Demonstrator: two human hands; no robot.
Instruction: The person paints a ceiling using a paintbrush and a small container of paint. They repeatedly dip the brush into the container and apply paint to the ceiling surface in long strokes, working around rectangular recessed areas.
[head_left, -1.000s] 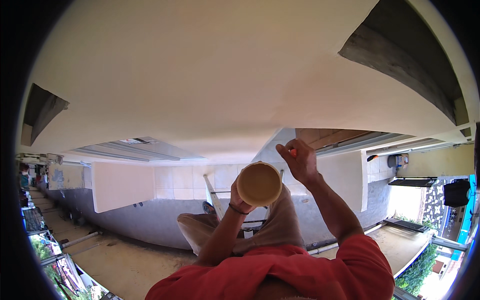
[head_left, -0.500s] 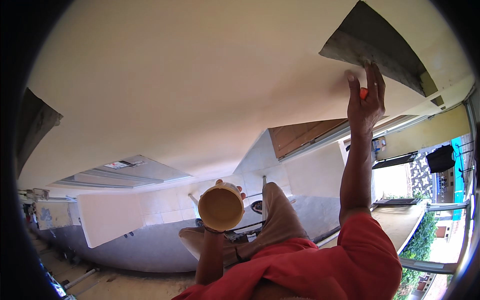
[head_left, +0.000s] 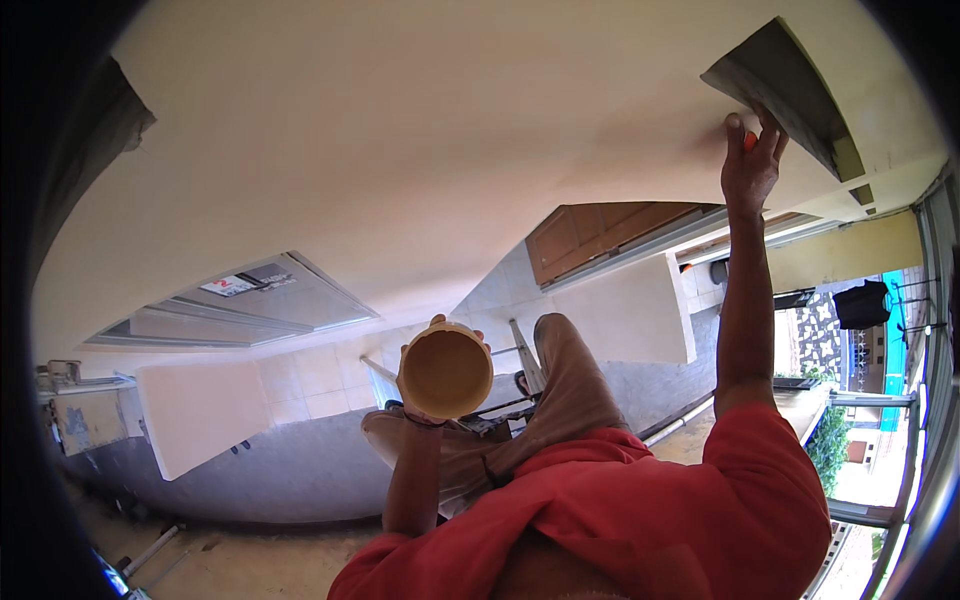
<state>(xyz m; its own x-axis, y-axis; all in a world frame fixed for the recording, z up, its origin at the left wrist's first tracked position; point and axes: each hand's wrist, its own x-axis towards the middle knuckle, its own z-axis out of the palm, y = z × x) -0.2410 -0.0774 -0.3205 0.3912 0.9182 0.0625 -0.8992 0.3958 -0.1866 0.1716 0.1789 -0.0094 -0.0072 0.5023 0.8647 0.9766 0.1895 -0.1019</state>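
Note:
My left hand holds a round, cream-yellow tub in front of me, its open mouth facing the view. The fingers wrap round its outside, and the inside looks shadowed. On the right, my raised right arm reaches to a broad, smooth cream surface. My right hand is closed round a small orange object, of which only a bit shows between thumb and fingers. Its fingertips are at the edge of a dark grey, four-sided opening in that surface. Whether the orange piece belongs to a larger tool is hidden.
Another dark opening with a ragged edge is at the far left. Below are a window, a brown wooden door and a ladder-like frame by my legs. A railing and hanging black cloth are at right.
My view has shifted, with the openings, window and door changing place. My right hand stays by the edge of the right opening, its fingers more bent. The tub remains in my left hand.

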